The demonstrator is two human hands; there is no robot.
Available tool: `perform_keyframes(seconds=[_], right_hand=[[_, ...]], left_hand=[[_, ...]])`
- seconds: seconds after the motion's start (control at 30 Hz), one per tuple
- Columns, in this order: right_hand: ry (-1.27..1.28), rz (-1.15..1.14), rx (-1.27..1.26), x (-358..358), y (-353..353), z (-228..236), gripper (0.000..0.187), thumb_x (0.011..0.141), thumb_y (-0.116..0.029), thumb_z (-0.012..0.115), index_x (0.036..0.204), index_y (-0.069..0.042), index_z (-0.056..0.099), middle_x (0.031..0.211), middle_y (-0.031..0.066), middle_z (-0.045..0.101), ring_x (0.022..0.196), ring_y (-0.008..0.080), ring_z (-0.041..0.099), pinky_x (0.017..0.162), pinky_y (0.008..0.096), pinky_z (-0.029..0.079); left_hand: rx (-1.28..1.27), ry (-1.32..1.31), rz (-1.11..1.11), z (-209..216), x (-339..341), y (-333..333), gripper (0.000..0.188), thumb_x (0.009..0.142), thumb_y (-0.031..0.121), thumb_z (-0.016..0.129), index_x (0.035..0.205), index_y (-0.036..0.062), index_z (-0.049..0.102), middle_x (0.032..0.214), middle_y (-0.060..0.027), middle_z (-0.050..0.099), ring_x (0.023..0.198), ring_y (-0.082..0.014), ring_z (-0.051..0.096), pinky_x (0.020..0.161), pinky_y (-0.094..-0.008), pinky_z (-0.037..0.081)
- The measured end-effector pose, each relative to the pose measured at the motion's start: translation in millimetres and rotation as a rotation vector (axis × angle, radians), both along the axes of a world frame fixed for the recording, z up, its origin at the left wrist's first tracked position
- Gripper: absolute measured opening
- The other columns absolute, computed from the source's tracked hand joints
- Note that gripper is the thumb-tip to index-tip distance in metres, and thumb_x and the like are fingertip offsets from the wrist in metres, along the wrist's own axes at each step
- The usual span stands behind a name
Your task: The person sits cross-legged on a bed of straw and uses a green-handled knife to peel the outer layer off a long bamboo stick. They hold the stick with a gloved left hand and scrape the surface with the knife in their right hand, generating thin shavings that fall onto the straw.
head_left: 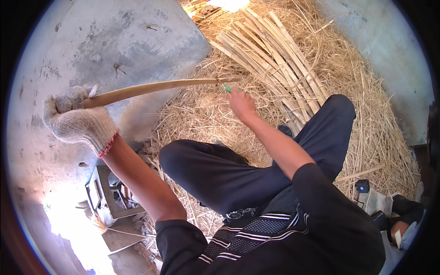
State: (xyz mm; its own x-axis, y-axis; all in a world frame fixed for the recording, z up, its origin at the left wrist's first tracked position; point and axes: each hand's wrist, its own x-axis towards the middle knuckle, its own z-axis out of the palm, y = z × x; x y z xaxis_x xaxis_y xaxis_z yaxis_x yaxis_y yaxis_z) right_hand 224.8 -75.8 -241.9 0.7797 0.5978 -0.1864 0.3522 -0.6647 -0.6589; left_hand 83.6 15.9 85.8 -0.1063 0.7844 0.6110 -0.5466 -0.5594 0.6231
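My left hand [80,121], in a grey knitted work glove with a red cuff edge, is closed round the left end of a long bamboo strip [151,87]. The strip runs to the right, slightly bowed, at about the height of my hands. Near its far right end is my bare right hand [242,104], fingers curled closed. A small green piece [228,89] of a hand tool sticks out of that fist beside the strip; most of the tool is hidden, so I cannot tell its kind.
A bundle of split bamboo strips [279,59] lies ahead to the right, by my knee. Pale shavings [366,114] cover the floor. Grey walls [151,41] stand at left and right. A wooden frame [110,192] is at the left; a small black box [362,185] sits at the right.
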Motion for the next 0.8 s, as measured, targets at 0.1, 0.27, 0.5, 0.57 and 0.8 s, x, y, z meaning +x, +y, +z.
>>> perform_keyframes(seconds=[0.1, 0.27, 0.5, 0.57, 0.8], right_hand=[[-0.16, -0.075, 0.025, 2.6, 10.3, -41.2, 0.035, 0.104, -0.027, 0.037, 0.118, 0.002, 0.051, 0.085, 0.0198, 0.066, 0.072, 0.0297, 0.068, 0.057, 0.0385, 0.055], [0.035, -0.013, 0.241, -8.3, 15.7, 38.3, 0.04, 0.104, -0.032, 0.037, 0.108, 0.006, 0.051, 0.069, 0.0118, 0.06, 0.053, 0.0225, 0.061, 0.041, 0.0345, 0.048], [-0.309, -0.074, 0.157, 21.8, 22.8, -60.3, 0.036, 0.103, -0.034, 0.039, 0.105, 0.0, 0.052, 0.078, 0.024, 0.066, 0.066, 0.0427, 0.065, 0.055, 0.0505, 0.052], [-0.265, -0.119, 0.23, 9.7, 36.5, -63.1, 0.035, 0.103, -0.033, 0.039, 0.101, -0.001, 0.052, 0.077, 0.0243, 0.066, 0.068, 0.0438, 0.065, 0.056, 0.0519, 0.051], [0.542, -0.008, 0.189, 14.1, 13.0, 20.6, 0.039, 0.104, -0.029, 0.034, 0.11, -0.002, 0.06, 0.078, 0.0157, 0.062, 0.047, 0.0184, 0.055, 0.036, 0.0291, 0.044]], left_hand=[[0.072, -0.056, 0.016, 0.2, 16.0, 10.8, 0.034, 0.083, 0.01, 0.044, 0.056, 0.0186, 0.025, 0.052, 0.0038, 0.023, 0.043, -0.0096, 0.024, 0.041, -0.0307, 0.03], [0.112, 0.038, 0.006, -0.1, 12.6, -3.2, 0.032, 0.085, 0.012, 0.044, 0.061, 0.018, 0.025, 0.055, 0.004, 0.025, 0.043, -0.0109, 0.025, 0.044, -0.0332, 0.03], [0.071, 0.014, 0.014, 6.5, 16.3, 1.8, 0.034, 0.083, 0.011, 0.044, 0.057, 0.0192, 0.024, 0.053, 0.0045, 0.023, 0.044, -0.0101, 0.023, 0.042, -0.0294, 0.032], [0.061, 0.006, 0.005, 8.5, 9.5, 1.5, 0.034, 0.083, 0.011, 0.044, 0.057, 0.0193, 0.023, 0.053, 0.0047, 0.022, 0.044, -0.0102, 0.023, 0.043, -0.03, 0.032], [-0.016, 0.005, -0.064, 1.8, 1.8, 2.6, 0.034, 0.081, 0.012, 0.045, 0.056, 0.0181, 0.023, 0.052, 0.0038, 0.021, 0.045, -0.0109, 0.022, 0.042, -0.029, 0.028]])
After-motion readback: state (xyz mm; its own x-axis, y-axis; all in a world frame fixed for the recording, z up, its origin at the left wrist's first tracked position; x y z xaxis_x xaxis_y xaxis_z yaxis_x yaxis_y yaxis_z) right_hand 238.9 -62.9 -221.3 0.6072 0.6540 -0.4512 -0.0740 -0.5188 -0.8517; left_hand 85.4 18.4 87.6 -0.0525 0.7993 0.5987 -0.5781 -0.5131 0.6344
